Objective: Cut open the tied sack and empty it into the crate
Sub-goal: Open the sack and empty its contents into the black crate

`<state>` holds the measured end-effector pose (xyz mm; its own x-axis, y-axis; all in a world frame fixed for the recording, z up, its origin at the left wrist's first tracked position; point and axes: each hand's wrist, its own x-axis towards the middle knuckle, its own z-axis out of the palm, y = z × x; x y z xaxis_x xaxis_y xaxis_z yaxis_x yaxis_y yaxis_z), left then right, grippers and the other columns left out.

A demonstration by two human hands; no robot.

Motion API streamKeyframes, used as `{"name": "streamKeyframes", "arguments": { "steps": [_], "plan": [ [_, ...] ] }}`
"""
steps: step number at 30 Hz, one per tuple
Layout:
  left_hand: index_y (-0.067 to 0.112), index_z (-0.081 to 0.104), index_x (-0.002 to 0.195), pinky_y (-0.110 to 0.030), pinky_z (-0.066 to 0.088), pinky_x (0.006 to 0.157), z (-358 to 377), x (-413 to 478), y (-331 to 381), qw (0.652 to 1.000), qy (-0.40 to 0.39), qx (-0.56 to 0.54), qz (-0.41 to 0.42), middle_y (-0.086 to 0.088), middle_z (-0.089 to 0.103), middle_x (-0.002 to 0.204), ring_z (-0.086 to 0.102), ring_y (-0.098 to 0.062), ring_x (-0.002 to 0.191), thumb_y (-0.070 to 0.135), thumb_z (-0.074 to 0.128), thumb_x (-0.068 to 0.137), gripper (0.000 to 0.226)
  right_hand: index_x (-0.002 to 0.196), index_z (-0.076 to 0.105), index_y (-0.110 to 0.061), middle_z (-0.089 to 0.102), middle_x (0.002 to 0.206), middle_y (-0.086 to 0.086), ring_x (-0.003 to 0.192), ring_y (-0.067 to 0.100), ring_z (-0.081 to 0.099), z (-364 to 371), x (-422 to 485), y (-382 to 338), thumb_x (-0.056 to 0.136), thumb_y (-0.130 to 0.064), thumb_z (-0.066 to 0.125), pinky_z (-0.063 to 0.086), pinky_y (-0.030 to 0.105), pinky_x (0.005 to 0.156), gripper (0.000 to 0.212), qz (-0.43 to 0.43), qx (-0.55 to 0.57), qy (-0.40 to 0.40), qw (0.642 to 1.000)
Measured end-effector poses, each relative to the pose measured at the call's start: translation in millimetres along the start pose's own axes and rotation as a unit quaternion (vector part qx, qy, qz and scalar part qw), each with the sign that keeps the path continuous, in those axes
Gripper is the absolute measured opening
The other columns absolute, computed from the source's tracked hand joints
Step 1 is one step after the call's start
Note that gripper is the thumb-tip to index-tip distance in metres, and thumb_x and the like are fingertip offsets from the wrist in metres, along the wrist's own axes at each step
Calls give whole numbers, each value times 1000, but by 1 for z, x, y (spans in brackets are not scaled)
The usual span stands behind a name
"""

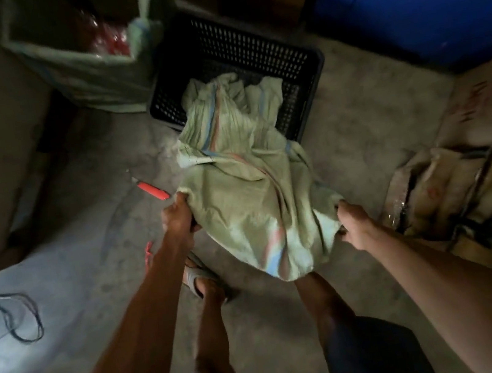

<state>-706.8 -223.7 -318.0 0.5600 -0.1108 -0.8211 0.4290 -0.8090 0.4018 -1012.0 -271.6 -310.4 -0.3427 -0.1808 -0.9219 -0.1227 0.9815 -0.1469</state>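
Head view: the left hand point(178, 218) and right hand point(352, 222) each grip a bottom corner of the pale green woven sack point(252, 191), its mouth tipped into the black perforated crate point(248, 47); a red cutter point(152, 190) lies nearby.

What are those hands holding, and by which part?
Both hold the green sack: the left hand grips its near left corner, the right hand its near right corner. Its far end lies in the black crate.

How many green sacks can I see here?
2. One sack is gripped by the left hand and right hand, its far end lying in the crate. The other sack stands open left of the crate, red stuff inside. More may be hidden.
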Motion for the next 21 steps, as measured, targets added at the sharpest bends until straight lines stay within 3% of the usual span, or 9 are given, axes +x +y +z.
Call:
{"name": "streamKeyframes", "arguments": {
  "steps": [3, 6, 11, 13, 16, 21],
  "plan": [
    [7, 60, 82, -19, 47, 30, -18, -36, 5, 1000, -1, -12, 0, -8, 55, 69, 56, -18, 58, 35, 53, 101, 34, 131, 55, -5, 64, 119, 20, 93, 28, 61, -18, -34, -2, 105, -33, 39, 51, 41, 81, 42, -12, -14, -17, 1000],
    [8, 57, 75, -20, 49, 33, -36, -70, 11, 1000, -3, -24, 6, -8, 53, 67, 54, -19, 56, 33, 53, 101, 37, 131, 55, -5, 64, 111, 16, 79, 24, 60, -32, -68, -8, 105, -33, 38, 51, 38, 75, 41, -21, -16, -26, 999],
    [7, 62, 77, -23, 47, 38, -64, -113, 35, 998, -39, -40, 28, -12, 55, 70, 55, -19, 47, 30, 54, 101, 34, 132, 53, -5, 62, 119, 16, 96, 29, 58, -58, -118, -32, 103, -32, 42, 52, 38, 73, 41, -34, 15, -29, 999],
    [7, 62, 78, -22, 46, 35, -74, -132, 52, 997, -46, -47, 43, -14, 57, 72, 55, -22, 51, 29, 54, 100, 32, 132, 54, -5, 62, 124, 17, 97, 30, 59, -69, -137, -41, 102, -33, 43, 52, 39, 75, 42, -43, 17, -29, 998],
    [7, 61, 79, -21, 48, 34, -88, -164, 82, 994, -43, -72, 69, -13, 58, 73, 56, -23, 56, 25, 54, 101, 29, 127, 58, -6, 65, 122, 18, 97, 31, 62, -85, -167, -56, 102, -33, 42, 53, 35, 65, 40, -70, 17, -36, 997],
    [6, 60, 79, -19, 45, 29, -116, -209, 130, 989, -34, -105, 102, -10, 59, 53, 54, -9, 26, 22, 48, 104, 31, 120, 62, -7, 68, 115, 16, 96, 30, 65, -109, -213, -81, 102, -33, 43, 55, 38, 73, 37, -106, 42, -72, 991]
  ]
}}
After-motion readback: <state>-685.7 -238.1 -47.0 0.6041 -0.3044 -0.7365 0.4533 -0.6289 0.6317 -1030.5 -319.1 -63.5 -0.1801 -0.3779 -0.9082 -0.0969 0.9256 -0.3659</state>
